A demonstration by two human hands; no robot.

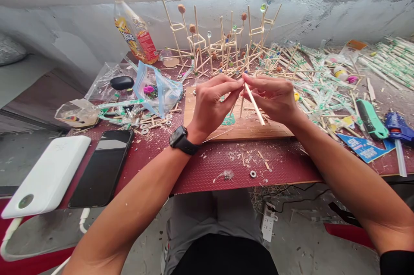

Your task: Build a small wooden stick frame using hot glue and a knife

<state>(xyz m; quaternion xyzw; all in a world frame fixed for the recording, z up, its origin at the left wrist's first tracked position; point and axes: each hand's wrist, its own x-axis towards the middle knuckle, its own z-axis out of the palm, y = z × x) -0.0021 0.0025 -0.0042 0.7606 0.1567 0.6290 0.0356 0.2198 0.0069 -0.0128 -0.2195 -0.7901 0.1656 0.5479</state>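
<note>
My left hand (pixel 214 101) and my right hand (pixel 274 97) meet fingertip to fingertip over a wooden board (pixel 223 133). Both are closed in a pinch at the top end of a pale wooden stick (pixel 255 104), which slants down towards me. A second thin stick (pixel 242 107) points down between the hands; whether it is joined to the first is hidden by my fingers. Wood crumbs and a patch of green-printed wrapper lie on the board. Behind the hands stands a framework of glued sticks (pixel 223 42) topped with marbles and brown balls.
At left lie a phone (pixel 101 167), a white power bank (pixel 48 173), a zip bag (pixel 158 89) and a bottle (pixel 134 29). A green utility knife (pixel 371 119) and blue glue gun (pixel 399 126) lie at right, near heaped wrapped chopsticks (pixel 391 61). A washer (pixel 252 174) sits near the front edge.
</note>
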